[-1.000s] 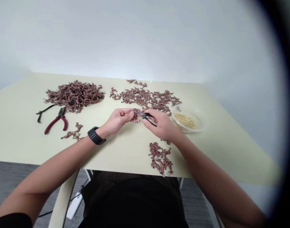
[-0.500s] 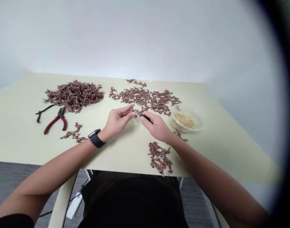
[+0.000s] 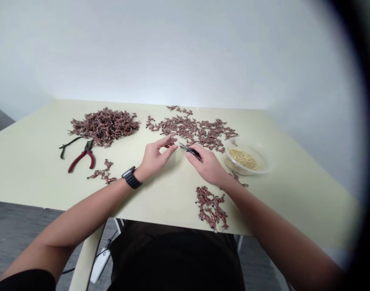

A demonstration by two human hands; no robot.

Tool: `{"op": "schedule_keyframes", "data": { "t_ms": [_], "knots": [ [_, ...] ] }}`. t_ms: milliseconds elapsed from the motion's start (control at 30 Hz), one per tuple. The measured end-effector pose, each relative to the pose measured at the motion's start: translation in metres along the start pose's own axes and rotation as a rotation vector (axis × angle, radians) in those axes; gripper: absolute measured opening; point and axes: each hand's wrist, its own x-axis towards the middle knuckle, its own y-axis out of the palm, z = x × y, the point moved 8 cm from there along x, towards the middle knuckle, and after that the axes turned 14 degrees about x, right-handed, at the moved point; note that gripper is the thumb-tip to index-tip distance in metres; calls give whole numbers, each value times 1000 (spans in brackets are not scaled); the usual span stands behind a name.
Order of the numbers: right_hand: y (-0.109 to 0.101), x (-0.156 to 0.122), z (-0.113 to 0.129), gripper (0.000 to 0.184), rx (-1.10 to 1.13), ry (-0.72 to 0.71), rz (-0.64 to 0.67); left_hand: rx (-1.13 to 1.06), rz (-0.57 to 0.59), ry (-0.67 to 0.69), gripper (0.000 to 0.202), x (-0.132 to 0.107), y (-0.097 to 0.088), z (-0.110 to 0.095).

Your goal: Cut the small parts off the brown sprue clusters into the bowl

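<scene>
Above the middle of the table, my left hand (image 3: 158, 157) pinches a small brown horse-like figurine (image 3: 173, 140) between its fingers, which partly cover it. My right hand (image 3: 208, 166) is wrapped round black-handled nippers (image 3: 193, 152). Their metal tips point toward the figurine, a small gap apart from it. Just behind the hands, many similar brown figurines (image 3: 203, 131) lie spread out. A smaller cluster of them (image 3: 211, 208) rests at the near edge, left of my right forearm.
A big heap of brown figurines (image 3: 106, 126) stands at the back left. Red-handled pliers (image 3: 78, 159) and a black tool (image 3: 70, 143) lie before it, near a few loose figurines (image 3: 102, 173). A clear bowl (image 3: 267, 169) holding yellow bits (image 3: 243, 159) stands at right.
The nippers have drawn back from the figurine in my left hand, and my hands have moved slightly apart. The whole view has shifted a little.
</scene>
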Motion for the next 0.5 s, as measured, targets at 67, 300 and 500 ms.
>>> {"op": "schedule_keyframes", "data": {
  "t_ms": [67,300,500],
  "knots": [
    [-3,0,-6,31,-159,-29,-15,74,-56,6,49,7,-9,6],
    [14,2,-28,35,-470,-65,85,739,-119,121,40,47,-73,21],
    [14,3,-32,34,-469,-63,88,986,-131,-123,25,56,-171,65]
  ]
}}
